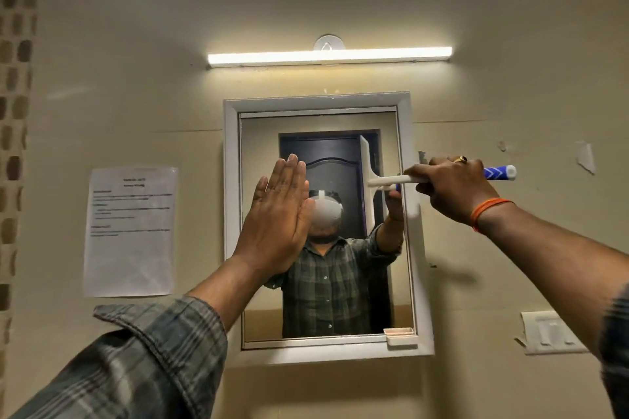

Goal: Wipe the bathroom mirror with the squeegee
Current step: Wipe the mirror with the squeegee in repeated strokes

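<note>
A mirror (pixel 265 133) in a grey-white frame hangs on the beige wall at the centre. My right hand (pixel 452 190) grips the white and blue handle of a squeegee (pixel 384 179). Its white blade stands upright against the right part of the glass, at mid height. My left hand (pixel 279 214) is flat, fingers together and pointing up, in front of the left half of the mirror; whether it touches the glass I cannot tell. The glass reflects a person in a plaid shirt and a dark door.
A lit tube light (pixel 329 56) runs above the mirror. A printed paper sheet (pixel 131 231) is taped to the wall at the left. A switch plate (pixel 551 333) sits at the lower right. A small soap tray (pixel 401 336) is fixed at the mirror's bottom right corner.
</note>
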